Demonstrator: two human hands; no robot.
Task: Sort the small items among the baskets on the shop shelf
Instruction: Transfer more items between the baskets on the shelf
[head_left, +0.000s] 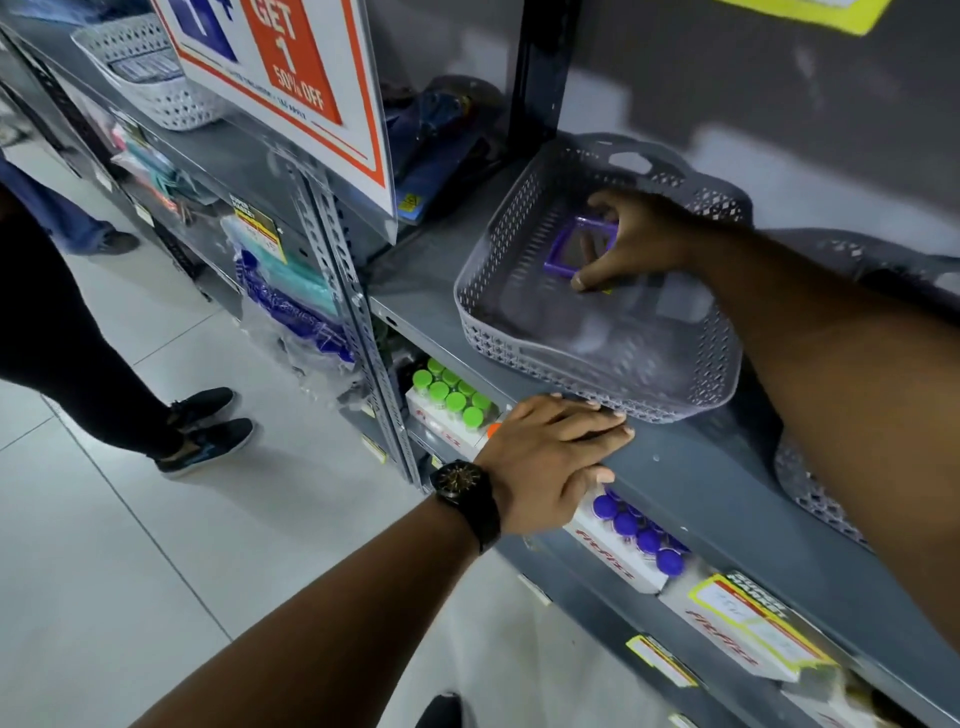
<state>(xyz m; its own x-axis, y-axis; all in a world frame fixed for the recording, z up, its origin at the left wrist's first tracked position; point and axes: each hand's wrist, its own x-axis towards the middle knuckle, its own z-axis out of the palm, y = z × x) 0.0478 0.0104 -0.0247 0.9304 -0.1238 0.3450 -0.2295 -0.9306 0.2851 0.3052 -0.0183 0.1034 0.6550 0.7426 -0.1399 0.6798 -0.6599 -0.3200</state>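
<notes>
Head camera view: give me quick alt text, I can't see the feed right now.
The right hand reaches into a grey perforated basket on the shop shelf, fingers closed on a small purple-framed square item. The left hand, with a black wristwatch, rests flat on the shelf edge just in front of the basket.

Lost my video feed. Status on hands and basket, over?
Right hand inside the grey basket, grip on a small purple-framed item. Left hand flat on the shelf edge, empty. Nothing in the way.
</notes>
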